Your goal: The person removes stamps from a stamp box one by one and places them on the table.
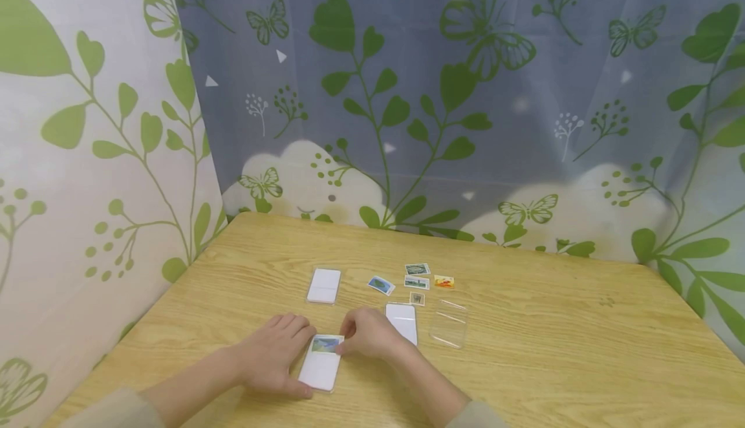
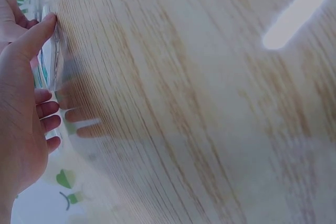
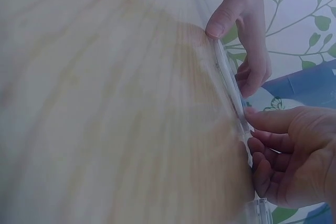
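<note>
A postage stamp [image 1: 326, 344] with a blue-green picture lies across the upper part of a white card in a clear plastic case [image 1: 319, 374]. My right hand [image 1: 370, 333] pinches the stamp's right edge between thumb and index finger, its other fingers curled, as the right wrist view shows. Along the case's left side, my left hand [image 1: 272, 352] holds it in place. The left thumb [image 2: 38, 36] is at the near end, and the index finger reaches the far left corner. Seen from the wrists, the case is nearly edge-on and its top face is hidden.
Several loose stamps [image 1: 416, 282] lie beyond my right hand. A second case with a white card [image 1: 324, 285] is at the back left, and another [image 1: 401, 322] sits partly behind my right wrist. A clear plastic lid [image 1: 449, 323] lies to its right on the wooden table [image 1: 553, 350].
</note>
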Tool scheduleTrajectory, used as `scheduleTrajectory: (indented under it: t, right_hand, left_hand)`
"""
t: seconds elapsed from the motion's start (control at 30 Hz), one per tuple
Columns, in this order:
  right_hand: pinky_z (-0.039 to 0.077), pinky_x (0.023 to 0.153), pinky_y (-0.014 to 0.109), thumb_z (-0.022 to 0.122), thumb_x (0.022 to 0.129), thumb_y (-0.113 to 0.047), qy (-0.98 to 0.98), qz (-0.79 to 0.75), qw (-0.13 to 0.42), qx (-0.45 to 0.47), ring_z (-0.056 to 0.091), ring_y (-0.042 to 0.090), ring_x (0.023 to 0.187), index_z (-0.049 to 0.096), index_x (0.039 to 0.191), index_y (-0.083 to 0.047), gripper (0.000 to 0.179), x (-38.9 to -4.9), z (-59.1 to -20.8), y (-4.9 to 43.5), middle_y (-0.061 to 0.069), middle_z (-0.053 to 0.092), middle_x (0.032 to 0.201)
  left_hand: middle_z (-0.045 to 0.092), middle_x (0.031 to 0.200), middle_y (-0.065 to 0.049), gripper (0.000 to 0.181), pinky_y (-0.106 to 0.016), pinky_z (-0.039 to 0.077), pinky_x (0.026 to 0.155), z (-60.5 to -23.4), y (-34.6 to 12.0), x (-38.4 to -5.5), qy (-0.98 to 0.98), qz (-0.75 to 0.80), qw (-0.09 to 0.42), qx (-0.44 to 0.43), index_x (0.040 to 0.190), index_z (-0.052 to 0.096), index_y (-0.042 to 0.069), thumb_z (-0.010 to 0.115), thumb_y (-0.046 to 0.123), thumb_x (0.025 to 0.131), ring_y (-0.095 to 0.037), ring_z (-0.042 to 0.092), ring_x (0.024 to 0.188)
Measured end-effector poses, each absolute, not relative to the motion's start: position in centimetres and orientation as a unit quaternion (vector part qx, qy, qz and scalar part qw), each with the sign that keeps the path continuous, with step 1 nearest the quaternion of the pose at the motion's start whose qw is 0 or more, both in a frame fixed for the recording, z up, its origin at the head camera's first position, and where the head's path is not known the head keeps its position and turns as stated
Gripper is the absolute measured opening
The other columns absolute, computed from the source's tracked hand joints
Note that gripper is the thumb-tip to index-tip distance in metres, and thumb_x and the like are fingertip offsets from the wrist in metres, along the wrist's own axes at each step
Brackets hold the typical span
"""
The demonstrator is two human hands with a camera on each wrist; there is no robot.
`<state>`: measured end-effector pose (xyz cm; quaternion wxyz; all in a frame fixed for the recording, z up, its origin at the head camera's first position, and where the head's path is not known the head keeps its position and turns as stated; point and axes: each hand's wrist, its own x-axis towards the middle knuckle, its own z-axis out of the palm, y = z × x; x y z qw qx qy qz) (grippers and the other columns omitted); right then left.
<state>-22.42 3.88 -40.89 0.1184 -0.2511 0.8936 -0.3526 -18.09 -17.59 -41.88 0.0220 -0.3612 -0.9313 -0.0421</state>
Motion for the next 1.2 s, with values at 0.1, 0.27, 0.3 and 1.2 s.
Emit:
scheduleTrajectory:
  t: [0.1,0.27,0.3,1.2]
  right_hand:
    - [0.045,0.061,0.025,0.078,0.071,-0.010,0.893,-0.357,0.112,-0.249,0.051,0.012,0.069,0.064,0.079,-0.007,0.016,-22.4,-41.0,3.9,-0.003,0.057,0.074]
    - [0.043,0.058,0.025,0.074,0.074,-0.007,0.897,-0.357,0.093,-0.245,0.049,0.011,0.066,0.064,0.075,-0.007,0.010,-22.4,-41.1,3.8,-0.004,0.056,0.071]
    - [0.042,0.057,0.025,0.073,0.074,-0.007,0.898,-0.355,0.089,-0.243,0.049,0.011,0.065,0.063,0.074,-0.007,0.010,-22.3,-41.1,3.8,-0.004,0.055,0.070]
    - [0.027,0.042,0.019,0.070,0.077,-0.005,0.840,-0.466,0.183,-0.208,0.033,0.008,0.047,0.069,0.073,-0.004,0.003,-23.4,-39.7,5.1,-0.004,0.048,0.058]
  left_hand:
    - [0.048,0.119,-0.006,0.088,-0.046,0.037,0.096,-41.8,-17.5,-18.1,-0.932,-0.040,0.019,-0.359,0.125,0.047,0.003,0.046,0.075,0.075,-0.023,0.044,0.110]
    - [0.048,0.118,-0.006,0.090,-0.047,0.037,0.097,-41.8,-17.5,-18.0,-0.934,-0.035,0.018,-0.355,0.126,0.047,0.002,0.046,0.076,0.075,-0.023,0.044,0.110]
    - [0.048,0.118,-0.006,0.090,-0.047,0.037,0.097,-41.8,-17.4,-18.0,-0.934,-0.035,0.018,-0.354,0.126,0.047,0.002,0.046,0.076,0.075,-0.023,0.044,0.110]
    - [0.048,0.118,-0.009,0.096,-0.046,0.037,0.097,-42.0,-17.5,-18.1,-0.932,-0.025,0.030,-0.359,0.127,0.046,-0.003,0.045,0.077,0.074,-0.024,0.044,0.110]
